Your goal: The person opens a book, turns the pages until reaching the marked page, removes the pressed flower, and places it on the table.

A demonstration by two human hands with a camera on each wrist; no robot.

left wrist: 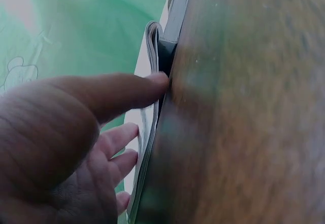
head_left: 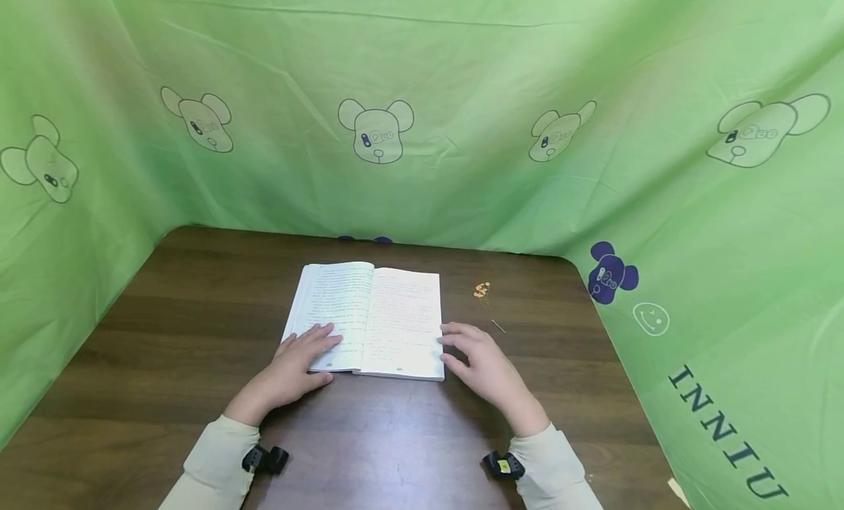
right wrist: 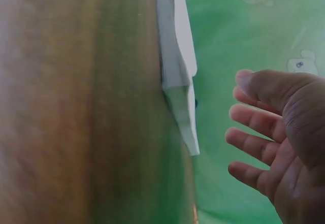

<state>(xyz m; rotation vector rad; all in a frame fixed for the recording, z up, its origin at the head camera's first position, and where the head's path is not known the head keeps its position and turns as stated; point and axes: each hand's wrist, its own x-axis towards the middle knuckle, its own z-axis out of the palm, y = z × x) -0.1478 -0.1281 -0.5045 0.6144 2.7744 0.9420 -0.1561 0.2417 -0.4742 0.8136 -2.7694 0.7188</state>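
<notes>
An open book (head_left: 404, 319) with lines of text lies on the brown table in the head view. My left hand (head_left: 290, 371) rests with spread, fairly straight fingers on the lower part of its left page. In the left wrist view, the thumb (left wrist: 132, 94) lies by the book's lower edge and the other fingers lie along the page (left wrist: 144, 117). My right hand (head_left: 484, 371) is beside the book's right edge, fingers loosely bent. The right wrist view shows that hand (right wrist: 284, 137) apart from the book (right wrist: 177, 56), with nothing in it.
A small sprig with orange-yellow flowers (head_left: 482, 290) lies on the table (head_left: 217, 305) right of the book, with a thin stick (head_left: 497, 326) near it. Green cloth (head_left: 448, 63) printed with bear heads surrounds the table at the back and sides.
</notes>
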